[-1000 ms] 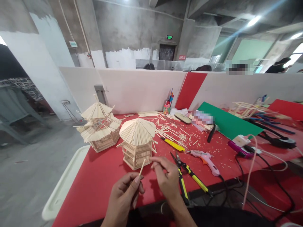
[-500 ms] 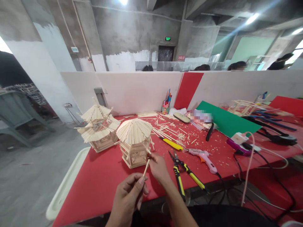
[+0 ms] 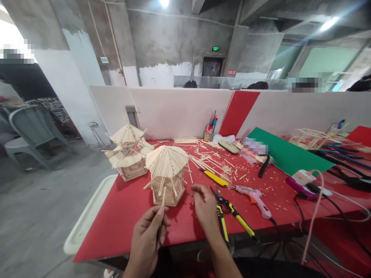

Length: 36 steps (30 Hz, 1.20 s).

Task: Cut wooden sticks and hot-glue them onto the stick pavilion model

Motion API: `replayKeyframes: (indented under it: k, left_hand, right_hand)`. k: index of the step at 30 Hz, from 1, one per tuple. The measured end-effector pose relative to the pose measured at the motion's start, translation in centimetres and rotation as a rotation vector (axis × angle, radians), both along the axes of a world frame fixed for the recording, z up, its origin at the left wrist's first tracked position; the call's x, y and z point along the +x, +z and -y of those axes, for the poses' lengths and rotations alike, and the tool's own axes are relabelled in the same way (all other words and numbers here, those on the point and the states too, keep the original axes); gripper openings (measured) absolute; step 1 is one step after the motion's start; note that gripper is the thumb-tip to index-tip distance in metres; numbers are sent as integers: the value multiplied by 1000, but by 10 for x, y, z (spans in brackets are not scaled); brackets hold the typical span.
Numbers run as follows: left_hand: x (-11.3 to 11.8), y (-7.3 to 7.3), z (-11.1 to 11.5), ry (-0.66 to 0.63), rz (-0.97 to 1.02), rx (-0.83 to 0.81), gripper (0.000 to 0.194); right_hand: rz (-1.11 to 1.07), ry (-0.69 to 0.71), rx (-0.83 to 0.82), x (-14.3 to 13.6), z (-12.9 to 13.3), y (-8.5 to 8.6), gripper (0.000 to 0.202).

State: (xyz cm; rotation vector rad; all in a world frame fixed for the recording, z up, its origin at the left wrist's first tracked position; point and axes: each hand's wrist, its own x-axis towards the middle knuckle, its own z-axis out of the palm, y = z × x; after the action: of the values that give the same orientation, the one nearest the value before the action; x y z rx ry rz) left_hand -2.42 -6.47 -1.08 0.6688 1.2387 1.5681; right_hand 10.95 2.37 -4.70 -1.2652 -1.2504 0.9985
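My left hand [image 3: 150, 227] pinches a short thin wooden stick [image 3: 164, 197] between thumb and fingertips. The stick points up at the front of a small pavilion model [image 3: 166, 164] built from such sticks, with a cone-like roof and struts jutting out below it. Whether the stick's tip touches the model, I cannot tell. To the right of the model, my right hand [image 3: 205, 206] hovers over the table with loosely bent fingers slightly apart, and nothing shows in it. A second, two-tiered pavilion model [image 3: 129, 154] stands behind on the left.
Yellow-black pliers [image 3: 228, 214], a yellow utility knife [image 3: 215, 177] and a pink glue gun [image 3: 255, 199] lie right of my right hand. Loose sticks and scraps [image 3: 208, 158] cover the back of the red table [image 3: 116, 227]. A power strip [image 3: 298, 187] with cables sits farther right.
My right hand has let go of the model and moved off to the right. The model appears turned. The left hand's stick now points at its front, and the whole view has shifted.
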Motion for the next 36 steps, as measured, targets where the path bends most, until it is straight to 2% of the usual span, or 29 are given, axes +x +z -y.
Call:
replayKeyframes:
  k: [7,12,21,28,36]
  left_hand:
    - [-30,1,-6,75,-83,-25,37]
    - [-44,0,-15,63,-125,-67,40]
    - [-50,-4,-26,-7,-136,-77,40]
    - [-52,1,-28,10,-188,-87,38]
    - [-54,7,-29,-38,-218,-84,33]
  right_hand:
    - [94,141,116,-23,13,2,29]
    - [143,135,134,-33,15,-1,30]
    - [193,154,172,-41,13,-3,26]
    - [191,221,200,-46,14,-6,24]
    - [213,237,192,-47,14,-11,23]
